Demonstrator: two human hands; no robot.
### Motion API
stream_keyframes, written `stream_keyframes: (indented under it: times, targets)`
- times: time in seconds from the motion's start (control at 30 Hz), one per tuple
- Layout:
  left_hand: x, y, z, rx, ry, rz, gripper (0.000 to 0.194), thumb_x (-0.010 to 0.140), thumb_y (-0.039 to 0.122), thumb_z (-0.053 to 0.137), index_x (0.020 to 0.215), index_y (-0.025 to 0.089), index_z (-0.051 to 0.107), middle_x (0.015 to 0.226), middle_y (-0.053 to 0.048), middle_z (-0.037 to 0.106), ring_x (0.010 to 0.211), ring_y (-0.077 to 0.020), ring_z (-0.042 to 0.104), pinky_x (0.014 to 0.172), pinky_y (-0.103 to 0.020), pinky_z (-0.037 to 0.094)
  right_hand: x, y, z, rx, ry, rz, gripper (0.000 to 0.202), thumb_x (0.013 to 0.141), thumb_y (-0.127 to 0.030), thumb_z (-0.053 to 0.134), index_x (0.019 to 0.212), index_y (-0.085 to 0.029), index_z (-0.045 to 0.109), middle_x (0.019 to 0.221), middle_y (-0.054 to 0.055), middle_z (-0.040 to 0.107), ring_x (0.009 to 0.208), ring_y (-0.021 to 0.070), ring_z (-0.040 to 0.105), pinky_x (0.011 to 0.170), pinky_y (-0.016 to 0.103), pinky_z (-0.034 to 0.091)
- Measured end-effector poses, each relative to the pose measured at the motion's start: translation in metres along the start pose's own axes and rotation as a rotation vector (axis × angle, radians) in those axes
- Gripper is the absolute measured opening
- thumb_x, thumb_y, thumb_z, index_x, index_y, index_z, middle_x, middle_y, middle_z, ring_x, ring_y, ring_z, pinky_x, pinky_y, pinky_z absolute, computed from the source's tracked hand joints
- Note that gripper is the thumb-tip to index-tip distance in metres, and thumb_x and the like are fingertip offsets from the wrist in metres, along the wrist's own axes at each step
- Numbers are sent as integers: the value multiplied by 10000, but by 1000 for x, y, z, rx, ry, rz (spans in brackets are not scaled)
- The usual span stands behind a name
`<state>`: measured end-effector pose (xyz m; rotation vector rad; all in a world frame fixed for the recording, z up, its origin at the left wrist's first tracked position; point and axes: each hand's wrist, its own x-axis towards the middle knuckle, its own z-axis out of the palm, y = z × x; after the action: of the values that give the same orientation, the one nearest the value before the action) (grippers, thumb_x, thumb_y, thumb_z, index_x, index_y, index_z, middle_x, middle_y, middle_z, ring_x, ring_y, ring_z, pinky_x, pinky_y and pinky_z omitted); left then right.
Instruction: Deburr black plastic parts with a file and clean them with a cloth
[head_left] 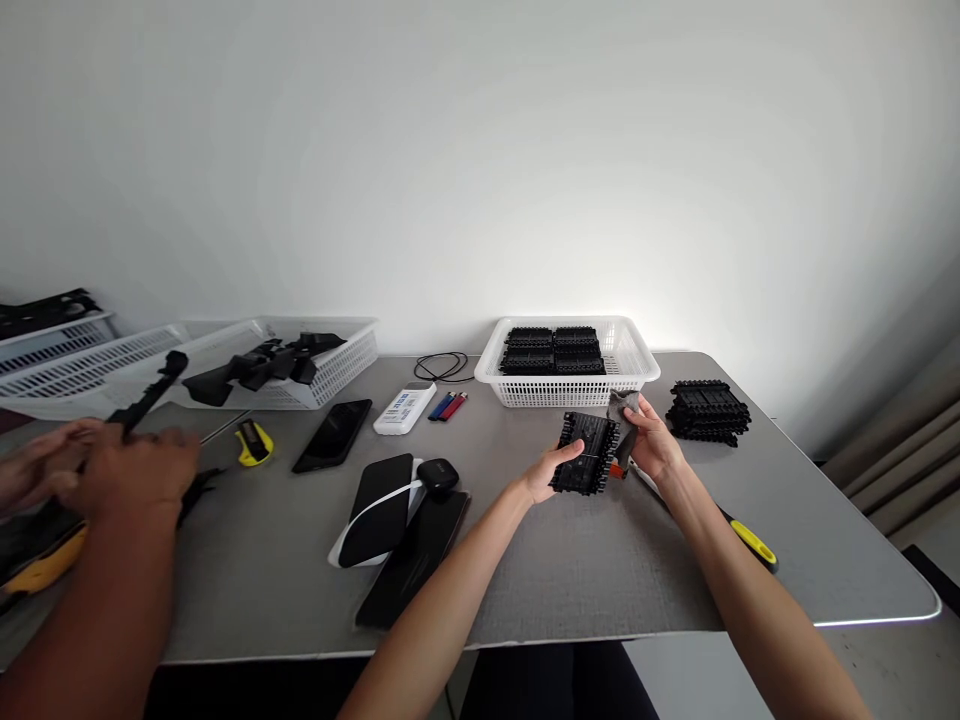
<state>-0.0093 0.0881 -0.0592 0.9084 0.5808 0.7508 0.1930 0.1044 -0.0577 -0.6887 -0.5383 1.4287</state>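
My left hand [551, 474] grips a black plastic part [589, 452] with toothed edges, its thumb lying across the face. In my right hand [652, 438] is a crumpled grey piece [622, 404], cloth or abrasive paper; I cannot tell which. It is pinched by the right edge of the black part. A small orange bit [616, 470] shows just below, its nature unclear. Under my right wrist lies a tool with a yellow and black handle [754, 545], partly hidden by the forearm. Similar black parts are stacked [707, 410] to the right.
A white basket [566, 393] at the back holds several black parts. Left of it lie a cable [442, 368], lighters [448, 405], a white device [405, 408], phone [332, 436], and yellow cutter [255, 442]. Another person's hands [135, 470] work at far left, near more white baskets [341, 365].
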Motion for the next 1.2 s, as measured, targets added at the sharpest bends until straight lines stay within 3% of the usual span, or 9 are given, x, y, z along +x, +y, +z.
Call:
stream_keyframes:
  times: [0.23, 0.47, 0.7, 0.87, 1.0, 1.2]
  targets:
    - [-4, 11, -10, -60, 24, 41, 491, 697, 448, 795, 1045, 110, 715, 1033, -178, 747, 922, -295, 705, 833, -408, 539, -10, -2, 14, -45, -19, 17, 433, 577, -119, 823, 959, -251, 666, 862, -36, 739, 746, 151, 668, 708, 271, 534]
    - [-5, 10, -9, -76, -15, 83, 559, 694, 412, 797, 1142, 99, 679, 1090, -201, 729, 1058, -361, 670, 967, -510, 484, -16, 1, 21, -120, -71, 23, 380, 524, -115, 831, 858, -222, 685, 773, -40, 713, 675, 148, 635, 662, 274, 504]
    - [-4, 8, -10, -126, -34, 94, 525, 731, 392, 760, 1155, 96, 670, 1129, -210, 715, 1167, -381, 617, 1053, -545, 421, -21, -1, 25, -151, -107, 50, 352, 580, -153, 826, 902, -223, 702, 821, -24, 732, 673, 146, 640, 630, 253, 503]
    - [-3, 10, -13, -240, -26, 149, 539, 790, 432, 692, 1212, 101, 641, 1175, -194, 702, 1256, -344, 562, 1115, -498, 376, -28, 1, 32, -275, -190, 81, 345, 645, -314, 843, 951, -209, 723, 914, 33, 749, 759, 191, 679, 672, 284, 542]
    - [-6, 17, -18, -285, 1, 177, 543, 807, 465, 669, 1217, 111, 635, 1197, -182, 694, 1262, -339, 558, 1114, -488, 381, -32, 5, 34, -437, -247, -4, 364, 612, -401, 868, 893, -209, 738, 828, 36, 744, 738, 212, 688, 665, 328, 561]
    - [-9, 23, -24, -305, -21, 207, 584, 822, 499, 642, 1268, 126, 596, 1222, -170, 681, 1241, -332, 573, 1093, -492, 401, -29, 6, 32, -492, -223, -116, 367, 585, -428, 878, 825, -190, 736, 807, 41, 748, 689, 193, 678, 652, 317, 553]
